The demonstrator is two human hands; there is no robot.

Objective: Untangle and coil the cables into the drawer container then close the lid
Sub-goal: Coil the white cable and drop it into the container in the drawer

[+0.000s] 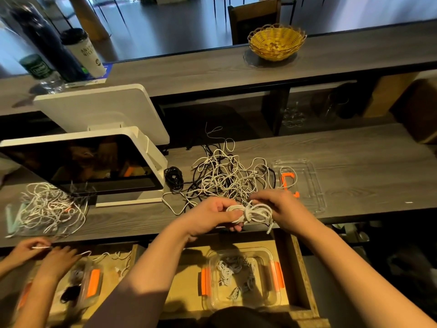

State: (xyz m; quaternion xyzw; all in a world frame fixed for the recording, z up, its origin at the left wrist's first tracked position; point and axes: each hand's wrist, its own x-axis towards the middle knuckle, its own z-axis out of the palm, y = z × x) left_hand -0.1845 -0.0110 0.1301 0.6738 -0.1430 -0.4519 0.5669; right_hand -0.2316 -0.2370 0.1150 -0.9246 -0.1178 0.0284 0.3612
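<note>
Drawer container (243, 278): nearest to you, it sits open in the pulled-out drawer (305, 280) below the table edge, its orange latches on both sides; several coiled white and grey cables already lie inside.
Left hand (212, 215): you hold it just above the table's front edge, its fingers curled around one end of the white cable bundle (255, 213).
Right hand (283, 209): its fingers pinch the other side of the same bundle, where a turn of cable wraps the middle of the loops.
Step in hand: as I read it, you are finishing one coil by binding its waist; a loose plug end hangs below the bundle.
Next move: tuck that loose end so the wrap holds, then lower the coil into the container directly beneath your hands.
Tangled cables (227, 178): a large heap of white and black cable lies on the table (366, 162) just behind your hands, so much untangling remains.
Black coil (173, 177): it lies to the left of the heap, beside the white monitor base.
Lid (305, 183): clear, with orange clips, it rests on the table right of the heap, partly under stray loops; free it before closing.
</note>
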